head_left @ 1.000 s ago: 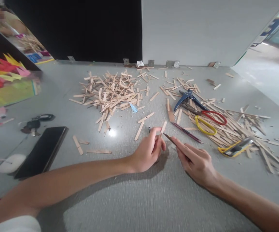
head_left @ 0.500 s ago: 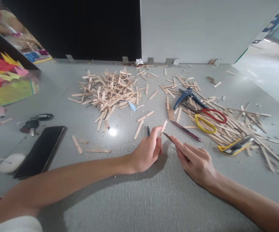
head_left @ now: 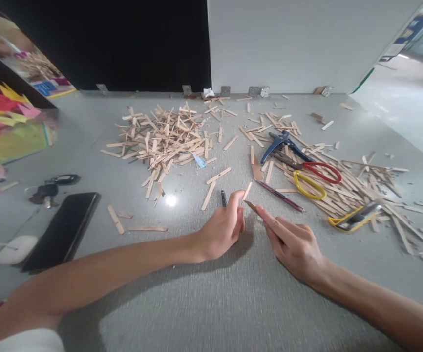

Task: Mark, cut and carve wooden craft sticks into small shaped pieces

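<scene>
Stick piece: we pinch it in left hand above the table; right hand grips a blade at its edge. 1 heap of cut pieces looks done; long sticks remain uncut.

Bare grey table nearer than the scissors, open for passing. Left of the scissors, a dense pile of wooden sticks (loose strays around it). Right of the scissors, more scattered sticks. Far left, a phone.
</scene>
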Demonstrator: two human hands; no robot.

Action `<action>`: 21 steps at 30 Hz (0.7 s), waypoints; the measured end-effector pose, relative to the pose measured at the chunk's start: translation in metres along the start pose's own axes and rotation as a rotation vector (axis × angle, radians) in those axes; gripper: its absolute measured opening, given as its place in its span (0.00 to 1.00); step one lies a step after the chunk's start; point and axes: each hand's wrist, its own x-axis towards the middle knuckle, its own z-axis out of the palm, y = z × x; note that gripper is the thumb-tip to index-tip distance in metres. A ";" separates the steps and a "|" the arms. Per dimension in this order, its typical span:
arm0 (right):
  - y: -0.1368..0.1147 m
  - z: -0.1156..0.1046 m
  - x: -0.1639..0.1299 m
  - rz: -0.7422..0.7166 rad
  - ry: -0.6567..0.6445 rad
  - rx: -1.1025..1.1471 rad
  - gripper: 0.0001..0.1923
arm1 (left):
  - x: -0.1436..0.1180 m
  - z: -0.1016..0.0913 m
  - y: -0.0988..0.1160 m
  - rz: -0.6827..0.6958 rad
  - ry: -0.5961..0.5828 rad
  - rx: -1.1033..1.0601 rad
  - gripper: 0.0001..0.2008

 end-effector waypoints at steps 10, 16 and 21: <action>0.001 0.004 -0.001 -0.073 0.038 -0.167 0.32 | 0.007 -0.005 0.001 -0.010 -0.067 0.045 0.16; 0.004 0.006 -0.003 0.003 -0.017 -0.070 0.24 | 0.011 -0.010 0.005 -0.040 -0.121 0.083 0.14; 0.007 0.006 -0.003 0.081 -0.098 0.033 0.22 | 0.013 -0.014 0.007 -0.111 -0.181 0.160 0.14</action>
